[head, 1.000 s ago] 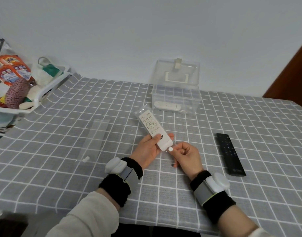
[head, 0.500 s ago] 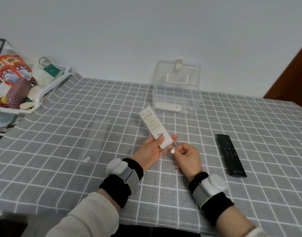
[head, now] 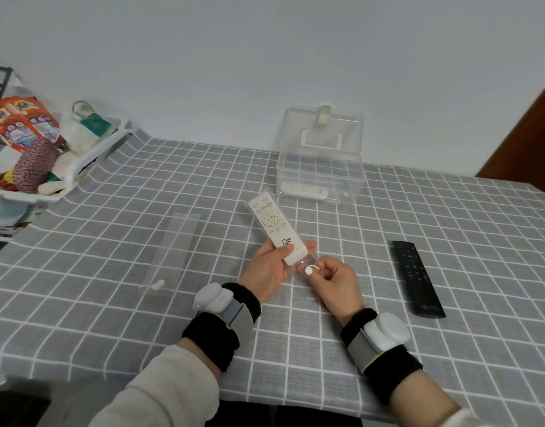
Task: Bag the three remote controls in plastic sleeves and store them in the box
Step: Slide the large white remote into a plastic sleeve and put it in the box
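1. Left hand (head: 269,268): palm up, thumb pressed on the lower face of the white remote (head: 274,226), fingers curled under it. It grips the remote through its wrapping. The wrist carries a black band with a white device.

2. Right hand (head: 336,282): thumb and forefinger pinch the near end of the plastic sleeve (head: 308,262) at its white round button (head: 309,270). The other fingers are curled in. This wrist carries a band like the left one.

3. White remote: inside the clear sleeve, held above the table (head: 295,334), buttons up. Its far end slants up and away from the left fingertips. Its near end lies just beside the right fingertips.

4. Plastic sleeve: its loose open end runs from the remote's near end into the right fingers.

5. Second sleeve (head: 177,241): flat on the cloth, well to the left of the left fingers, with nothing inside. Its white button (head: 158,284) is at the near end.

6. Black remote (head: 417,277): unbagged, flat on the cloth, well to the right of the right fingers.

7. Clear box (head: 354,186): beyond both sets of fingertips, by the wall, with its lid (head: 325,131) raised. Another white remote (head: 305,190) lies inside. Whether that one is bagged cannot be told.

8. White basket (head: 92,155): far left of the left fingers, at the table's corner, holding orange packets and other bits.

9. Table: covered with a grey cloth checked in white.
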Demonstrator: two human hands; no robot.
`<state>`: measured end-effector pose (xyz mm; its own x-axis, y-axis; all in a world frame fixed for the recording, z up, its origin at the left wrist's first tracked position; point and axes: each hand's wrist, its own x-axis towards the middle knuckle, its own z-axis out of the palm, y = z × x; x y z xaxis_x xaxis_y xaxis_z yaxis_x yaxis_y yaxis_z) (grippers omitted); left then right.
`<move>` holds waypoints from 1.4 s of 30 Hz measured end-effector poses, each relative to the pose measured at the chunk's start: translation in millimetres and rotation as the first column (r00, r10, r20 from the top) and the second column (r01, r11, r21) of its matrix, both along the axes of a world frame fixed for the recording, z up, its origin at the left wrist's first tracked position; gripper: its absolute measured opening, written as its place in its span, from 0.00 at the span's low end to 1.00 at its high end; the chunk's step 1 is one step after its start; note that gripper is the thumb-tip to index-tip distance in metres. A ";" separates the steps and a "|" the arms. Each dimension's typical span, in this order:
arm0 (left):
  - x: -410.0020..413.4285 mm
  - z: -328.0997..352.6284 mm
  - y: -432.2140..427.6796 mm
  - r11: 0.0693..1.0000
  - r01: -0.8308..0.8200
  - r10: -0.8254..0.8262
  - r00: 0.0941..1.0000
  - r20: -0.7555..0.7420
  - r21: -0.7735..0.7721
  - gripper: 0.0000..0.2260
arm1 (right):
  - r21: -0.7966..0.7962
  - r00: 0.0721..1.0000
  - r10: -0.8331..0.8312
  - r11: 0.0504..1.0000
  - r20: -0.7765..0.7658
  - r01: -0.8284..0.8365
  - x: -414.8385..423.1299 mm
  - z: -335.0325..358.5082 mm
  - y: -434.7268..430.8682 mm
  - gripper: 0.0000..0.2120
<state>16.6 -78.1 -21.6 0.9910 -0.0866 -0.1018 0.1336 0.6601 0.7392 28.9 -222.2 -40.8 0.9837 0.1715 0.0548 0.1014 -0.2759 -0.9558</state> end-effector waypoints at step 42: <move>0.9 2.6 4.2 0.998 -0.027 0.025 0.999 0.037 0.049 0.15 | 0.101 0.958 0.180 0.973 0.223 -0.207 -9.8 8.9 2.5 0.09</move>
<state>17.5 -74.0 -18.9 0.9960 -0.0566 -0.0694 0.0896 0.6256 0.7750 19.2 -219.8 -31.8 0.8959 0.3362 0.2903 0.3445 -0.1132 -0.9319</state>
